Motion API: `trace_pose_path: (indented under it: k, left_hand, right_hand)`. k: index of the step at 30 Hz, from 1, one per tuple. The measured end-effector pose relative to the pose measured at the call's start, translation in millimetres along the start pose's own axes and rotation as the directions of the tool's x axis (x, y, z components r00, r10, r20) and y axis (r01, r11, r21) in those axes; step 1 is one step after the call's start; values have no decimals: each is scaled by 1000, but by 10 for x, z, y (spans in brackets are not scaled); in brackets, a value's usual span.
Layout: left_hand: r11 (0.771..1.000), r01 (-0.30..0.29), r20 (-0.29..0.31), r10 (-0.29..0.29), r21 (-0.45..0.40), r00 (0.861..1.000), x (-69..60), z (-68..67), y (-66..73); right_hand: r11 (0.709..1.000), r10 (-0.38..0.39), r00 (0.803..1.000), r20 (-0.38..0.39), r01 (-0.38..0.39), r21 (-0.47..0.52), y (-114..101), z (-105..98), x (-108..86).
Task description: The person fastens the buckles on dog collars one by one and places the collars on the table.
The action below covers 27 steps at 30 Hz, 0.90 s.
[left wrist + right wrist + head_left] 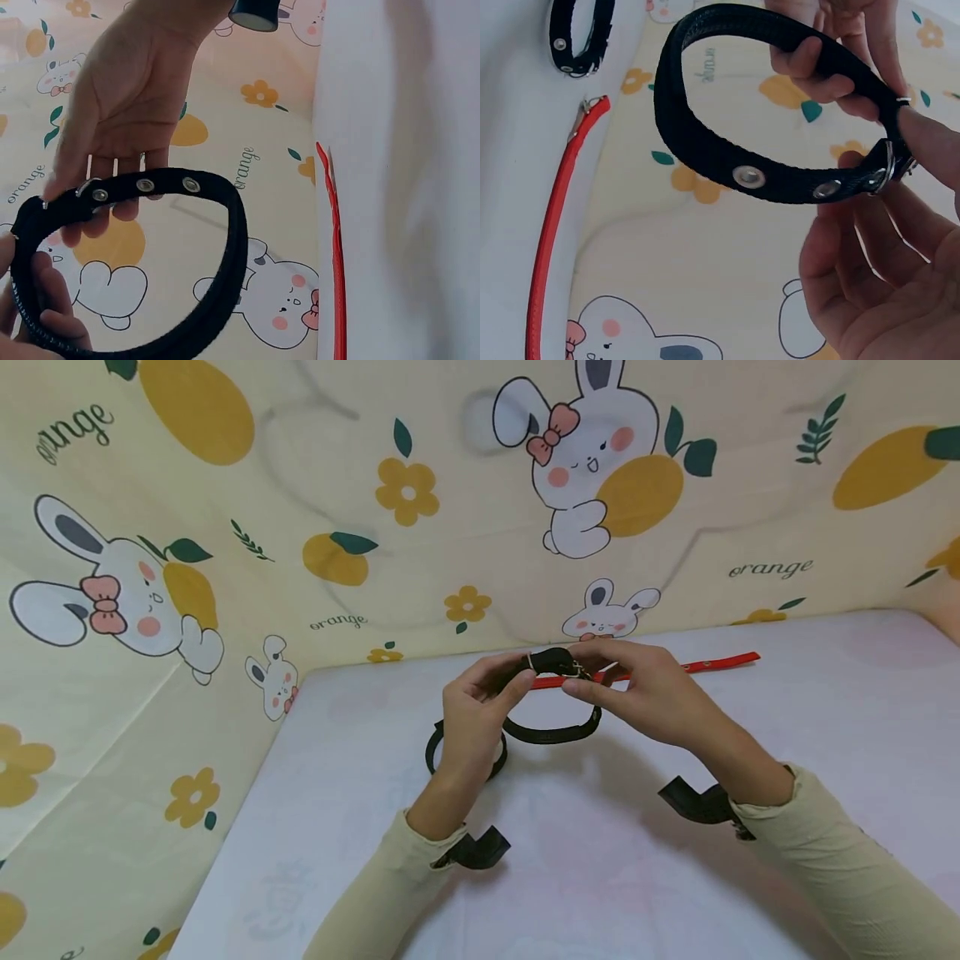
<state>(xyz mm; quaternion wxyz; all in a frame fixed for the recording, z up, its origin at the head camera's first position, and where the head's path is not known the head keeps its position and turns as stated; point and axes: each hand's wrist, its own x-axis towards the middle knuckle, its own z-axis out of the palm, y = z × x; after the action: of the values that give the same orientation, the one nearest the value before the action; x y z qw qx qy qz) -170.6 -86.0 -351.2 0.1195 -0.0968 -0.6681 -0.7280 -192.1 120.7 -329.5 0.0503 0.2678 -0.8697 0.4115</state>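
Note:
A black collar (pixel 552 735) with metal eyelets hangs in a closed loop above the table, held between both hands. My left hand (pixel 474 718) grips its left part, thumb on one side and curled fingers on the other. By the metal D-ring (pixel 889 169), my right hand (pixel 652 693) pinches the collar between thumb and fingers. The eyelets (pixel 145 185) show along the strap in the left wrist view. Below my left hand, a second black collar (pixel 432 752) lies looped on the table, partly hidden by that hand. The buckle is partly covered by fingers.
A red collar (pixel 723 663) lies stretched out on the white table (pixel 592 877) behind the hands; its metal buckle (pixel 585 112) shows in the right wrist view. A cream cloth (pixel 420 593) printed with rabbits and oranges rises at the back and left. Black straps (pixel 480 850) hang at both wrists.

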Motion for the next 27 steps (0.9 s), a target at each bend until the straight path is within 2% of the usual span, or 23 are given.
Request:
trace_pose_path:
  k: [7,12,17,21,24,27]
  left_hand:
    - [998,2,-6,-2,-60,1000,-3,-8,19]
    - [994,27,-4,-28,-105,1000,-5,-5,24]
    - [968,86,0,-89,-234,996,7,11,55]
    - [947,119,-8,-127,-298,992,14,23,71]
    - [940,131,-16,-144,-316,989,19,24,76]
    - [936,138,-15,-152,-325,988,23,9,73]
  right_hand:
    - [999,-1,997,-76,4,50,-41,22,-12]
    - [997,-37,989,-142,46,59,-42,35,-26]
    - [990,-98,976,-193,115,82,-25,36,-34]
    - [985,-135,966,-220,156,78,-22,32,-39]
    - [986,-140,963,-229,158,59,-24,32,-40]
    - [991,-111,973,-203,124,52,-22,27,-40]
